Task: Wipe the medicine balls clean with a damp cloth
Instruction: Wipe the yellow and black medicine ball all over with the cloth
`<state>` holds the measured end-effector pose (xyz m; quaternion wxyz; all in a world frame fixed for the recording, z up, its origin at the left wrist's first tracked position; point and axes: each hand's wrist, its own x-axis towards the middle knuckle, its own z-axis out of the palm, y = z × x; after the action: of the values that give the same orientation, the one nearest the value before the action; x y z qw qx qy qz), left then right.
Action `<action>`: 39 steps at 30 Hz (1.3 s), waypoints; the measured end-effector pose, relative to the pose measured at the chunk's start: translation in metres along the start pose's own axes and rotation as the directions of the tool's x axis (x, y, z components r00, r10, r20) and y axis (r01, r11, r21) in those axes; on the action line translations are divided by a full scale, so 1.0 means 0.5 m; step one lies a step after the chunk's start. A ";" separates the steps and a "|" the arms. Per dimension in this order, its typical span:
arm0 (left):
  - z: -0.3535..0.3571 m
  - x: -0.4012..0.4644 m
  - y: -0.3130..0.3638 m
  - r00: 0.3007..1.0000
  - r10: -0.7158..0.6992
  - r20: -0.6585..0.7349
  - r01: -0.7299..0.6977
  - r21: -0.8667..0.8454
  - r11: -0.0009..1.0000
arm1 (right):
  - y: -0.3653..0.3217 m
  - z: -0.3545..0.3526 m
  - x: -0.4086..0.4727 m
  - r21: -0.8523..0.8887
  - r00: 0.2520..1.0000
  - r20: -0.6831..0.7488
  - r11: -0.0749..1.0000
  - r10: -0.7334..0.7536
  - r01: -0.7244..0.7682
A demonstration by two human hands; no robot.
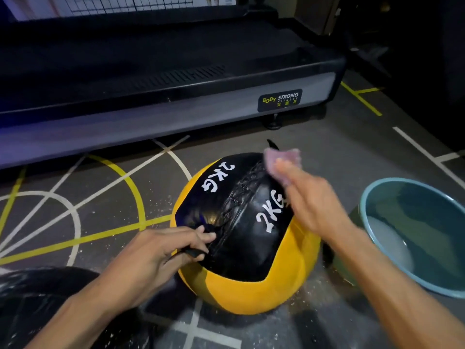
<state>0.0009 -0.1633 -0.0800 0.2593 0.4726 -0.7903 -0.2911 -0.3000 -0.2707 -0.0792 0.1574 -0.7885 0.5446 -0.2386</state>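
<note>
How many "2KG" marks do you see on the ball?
2, both on the black panel of the ball: one upside down left of the seam, one right of it, beside the right hand. Others may be hidden underneath.

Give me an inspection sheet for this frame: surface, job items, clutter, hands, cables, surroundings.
Surface: grey floor with yellow and white painted lines; pale specks scattered around the ball.
Job's things: yellow and black medicine ball marked 2KG, on the floor; pinkish cloth against its upper black panel; teal basin with water to the right.
Clutter: dark rounded object at lower left, unclear what.
Hands: left hand grips the black strap at the ball's seam; right hand holds the cloth, motion-blurred.
Cables: nothing seen.
Surroundings: treadmill base labelled Body Strong behind the ball; room is dim.
</note>
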 end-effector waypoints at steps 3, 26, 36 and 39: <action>0.009 0.000 0.006 0.999 0.009 0.039 -0.008 -0.038 0.999 | -0.057 -0.004 0.017 0.003 0.995 -0.020 0.996 0.093 -0.093; 0.055 -0.036 0.030 0.982 -0.004 0.191 0.042 -0.198 0.979 | -0.177 0.016 -0.028 0.154 0.981 0.180 0.987 -0.073 0.045; 0.006 -0.058 0.031 0.946 -0.089 0.312 0.142 -0.154 0.978 | -0.066 -0.042 -0.007 -0.109 0.965 0.077 0.964 0.250 -0.241; -0.019 -0.058 0.032 0.933 -0.280 0.224 0.344 -0.335 0.877 | -0.068 -0.067 -0.078 -0.182 0.944 0.000 0.929 0.329 -0.323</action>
<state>0.0101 -0.1331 -0.0662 0.2251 0.5106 -0.6536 -0.5112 -0.3031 -0.2220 -0.0420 0.1312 -0.7016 0.6848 -0.1471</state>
